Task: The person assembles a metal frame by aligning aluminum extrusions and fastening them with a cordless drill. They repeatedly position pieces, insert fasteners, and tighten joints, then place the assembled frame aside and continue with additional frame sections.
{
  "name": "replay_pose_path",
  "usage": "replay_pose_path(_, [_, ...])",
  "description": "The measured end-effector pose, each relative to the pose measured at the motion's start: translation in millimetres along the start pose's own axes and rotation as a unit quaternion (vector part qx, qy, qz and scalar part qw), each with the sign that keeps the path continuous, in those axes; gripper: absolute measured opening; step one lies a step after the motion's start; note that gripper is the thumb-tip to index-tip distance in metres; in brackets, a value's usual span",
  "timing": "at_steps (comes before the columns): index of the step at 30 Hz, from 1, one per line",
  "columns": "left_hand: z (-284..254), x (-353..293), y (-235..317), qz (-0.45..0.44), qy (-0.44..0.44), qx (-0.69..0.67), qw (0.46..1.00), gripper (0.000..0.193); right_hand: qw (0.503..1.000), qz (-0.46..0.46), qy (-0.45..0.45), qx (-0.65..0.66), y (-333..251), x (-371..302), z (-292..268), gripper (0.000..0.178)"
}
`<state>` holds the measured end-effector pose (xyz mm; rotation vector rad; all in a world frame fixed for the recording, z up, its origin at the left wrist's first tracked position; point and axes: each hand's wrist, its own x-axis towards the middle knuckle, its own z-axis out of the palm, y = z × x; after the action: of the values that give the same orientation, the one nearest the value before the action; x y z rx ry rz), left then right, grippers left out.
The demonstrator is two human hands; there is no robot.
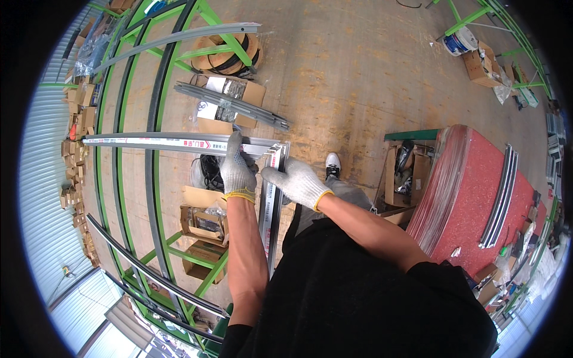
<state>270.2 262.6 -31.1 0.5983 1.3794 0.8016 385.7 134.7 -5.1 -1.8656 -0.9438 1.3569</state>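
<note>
Both my hands wear whitish knit gloves with yellow cuffs. My left hand (239,174) is closed on a long grey window-frame profile (173,142) with a printed film strip, close to its right end. My right hand (296,184) grips a second profile (270,221) just below the corner, its thumb over the near face and its other fingers partly hidden. The two profiles meet at roughly a right angle between my hands. The second profile runs down toward my body, its lower end hidden by my black shirt.
The long profile rests across a green rack with black-padded bars (152,101). Several loose grey profiles (233,106) lie over an open carton (253,95). A cable reel (224,56) stands beyond. To the right, a red-topped table (477,179) carries dark strips; a parts box (391,179) sits beside it.
</note>
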Motion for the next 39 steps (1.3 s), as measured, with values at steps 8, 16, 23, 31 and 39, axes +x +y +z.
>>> replay_pose_path(8, [1.9, -0.4, 2.2, -0.008, -0.010, -0.017, 1.000, 0.033, 0.999, -0.025, 0.012, 0.021, 4.9, 7.1, 7.2, 0.069])
replay_pose_path(16, [14.5, -11.0, 6.0, 0.014, 0.009, -0.069, 0.998, 0.027, 0.996, 0.004, 0.087, 0.014, -7.9, 1.4, 10.5, 0.076])
replay_pose_path(23, [9.1, -7.6, 9.0, -0.002, 0.006, -0.034, 0.999, 0.028, 0.992, -0.003, 0.128, 0.015, -25.8, -1.3, -8.1, 0.110])
replay_pose_path(31, [11.6, -7.7, 1.2, 0.029, -0.039, -0.090, 0.995, 0.050, 0.991, 0.008, 0.122, 0.049, -17.7, 8.1, 11.1, 0.105])
replay_pose_path(39, [-15.9, 37.6, 38.2, -0.021, -0.130, -0.282, 0.950, 0.034, 0.994, -0.004, 0.100, 0.043, -22.0, 14.3, 2.7, 0.107])
